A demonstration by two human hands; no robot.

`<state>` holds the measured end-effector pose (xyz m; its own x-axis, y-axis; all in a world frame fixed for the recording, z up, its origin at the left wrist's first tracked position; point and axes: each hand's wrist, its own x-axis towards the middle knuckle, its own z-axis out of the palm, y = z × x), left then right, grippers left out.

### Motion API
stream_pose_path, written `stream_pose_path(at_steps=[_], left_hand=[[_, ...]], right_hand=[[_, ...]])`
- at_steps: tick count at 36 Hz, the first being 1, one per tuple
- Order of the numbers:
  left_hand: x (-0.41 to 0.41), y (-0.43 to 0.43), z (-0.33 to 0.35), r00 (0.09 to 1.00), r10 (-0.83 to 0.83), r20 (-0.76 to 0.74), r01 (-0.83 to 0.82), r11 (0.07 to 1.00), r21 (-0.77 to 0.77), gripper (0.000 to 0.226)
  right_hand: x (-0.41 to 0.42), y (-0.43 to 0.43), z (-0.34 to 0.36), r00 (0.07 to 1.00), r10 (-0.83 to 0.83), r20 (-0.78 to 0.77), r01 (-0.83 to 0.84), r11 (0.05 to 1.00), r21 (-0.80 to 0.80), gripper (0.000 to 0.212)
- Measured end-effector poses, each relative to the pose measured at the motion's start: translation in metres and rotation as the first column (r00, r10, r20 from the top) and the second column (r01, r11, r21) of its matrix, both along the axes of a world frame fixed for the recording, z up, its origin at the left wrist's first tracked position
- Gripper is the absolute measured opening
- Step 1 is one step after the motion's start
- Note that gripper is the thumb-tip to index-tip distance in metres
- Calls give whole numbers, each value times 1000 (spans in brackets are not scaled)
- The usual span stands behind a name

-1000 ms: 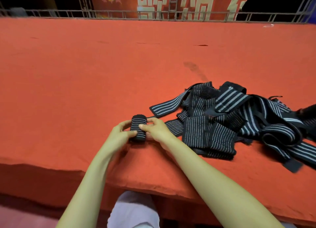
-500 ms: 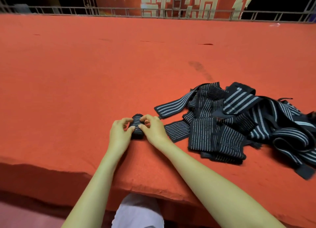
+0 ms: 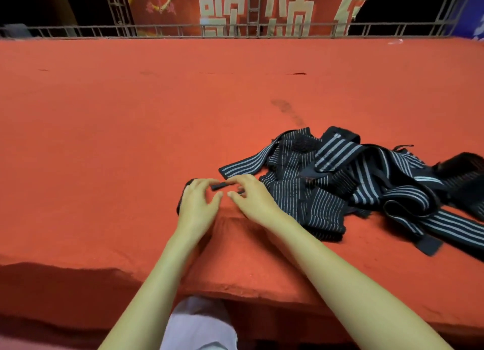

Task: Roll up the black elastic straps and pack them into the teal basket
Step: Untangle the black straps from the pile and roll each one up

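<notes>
The rolled strap point(image 3: 189, 184), which stood in plain sight between the fingertips a moment ago, now lies almost hidden. The left hand point(image 3: 199, 205) has come down over it, and only dark edges show past the knuckles and beside the heel of the palm. That hand grasps the roll with its fingers curled around it. The right hand point(image 3: 255, 199) meets it fingertip to fingertip and appears to pinch the short black end tab point(image 3: 219, 186) that sticks out between the two hands.

The strap looks light, soft and springy. A roll of elastic webbing like this probably wants to unwind as soon as the pressure comes off, so I judge the tab is the part to press down flat before letting go. To lift it, the safest hold is likely across the roll's curved sides with the loose end trapped under a finger, not by its flat ends, where the coils could telescope out.

Just to the right of the grip, nearly touching the right hand's knuckles, the pile of loose striped straps point(image 3: 309, 200) sprawls tangled on the red carpet point(image 3: 131, 140). These are limp and will likely drag one another if pulled. The teal basket is not in view.
</notes>
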<state>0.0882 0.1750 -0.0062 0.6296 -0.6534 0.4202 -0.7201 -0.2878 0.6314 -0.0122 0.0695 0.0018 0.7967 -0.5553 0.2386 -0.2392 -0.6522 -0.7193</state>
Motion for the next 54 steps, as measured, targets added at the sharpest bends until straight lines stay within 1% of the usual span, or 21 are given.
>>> stream_pose_path(at_steps=[4,9,13,16,20,23,26,28,30,32,36,38,39,41,44,48,50,51,52,53,54], left_hand=[[-37,-32,10,986,-165,-39,164,986,-37,22],[-77,-78,15,959,-274,-75,278,960,42,31],[-100,-113,16,945,-303,-120,318,940,126,45],[-109,-134,15,948,-289,-134,312,929,200,53],[-111,-153,14,955,-265,-132,296,886,358,65],[-109,-161,16,973,-216,-78,228,863,451,68],[-101,-162,19,992,-121,-31,120,845,521,65],[-97,-157,21,994,-97,-41,104,842,529,52],[-93,-149,22,992,-108,-58,123,867,483,34],[-92,-139,24,989,-130,-65,145,901,408,22],[-86,-119,26,978,-162,-129,190,949,251,23],[-83,-111,24,970,-153,-186,187,966,177,20],[-82,-108,24,966,-148,-211,179,974,136,19],[-82,-102,24,957,-139,-256,153,988,36,18],[-78,-97,27,936,-98,-338,75,994,-82,22],[-76,-86,35,822,-158,-547,41,975,-220,24],[-80,-81,37,746,-225,-627,40,955,-294,20],[-83,-78,38,692,-269,-670,31,938,-345,19],[-86,-76,39,630,-319,-708,15,917,-399,18],[-89,-74,41,577,-360,-733,-5,896,-445,18],[-91,-72,42,546,-388,-742,-20,880,-474,17]], right_hand=[[-47,-30,11,994,-111,-3,110,986,-122,27],[-105,-73,16,950,-312,-17,300,926,-228,25],[-135,-102,15,880,-467,-85,426,856,-294,38],[-147,-116,16,827,-549,-122,480,801,-357,49],[-146,-127,16,814,-568,-124,506,797,-330,59],[-141,-131,15,822,-551,-145,465,796,-387,60],[-134,-128,11,860,-466,-209,355,840,-411,53],[-132,-124,7,867,-414,-277,286,869,-403,50],[-132,-120,3,862,-372,-345,233,894,-382,52],[-136,-115,2,868,-328,-373,210,923,-321,58],[-149,-101,4,924,-268,-274,216,954,-208,57],[-156,-94,6,947,-178,-266,142,978,-149,63],[-159,-90,7,945,-133,-299,99,987,-125,68],[-163,-83,8,915,-99,-392,46,989,-143,72],[-166,-77,5,891,-144,-431,54,975,-215,64],[-167,-71,-1,888,-161,-431,77,975,-206,54],[-165,-69,-2,913,-189,-362,107,966,-235,55],[-164,-68,0,939,-202,-279,136,962,-238,54],[-162,-66,3,962,-209,-176,172,964,-204,51],[-160,-64,9,975,-207,-78,195,972,-131,49],[-158,-61,16,983,-185,4,185,982,-35,49]])
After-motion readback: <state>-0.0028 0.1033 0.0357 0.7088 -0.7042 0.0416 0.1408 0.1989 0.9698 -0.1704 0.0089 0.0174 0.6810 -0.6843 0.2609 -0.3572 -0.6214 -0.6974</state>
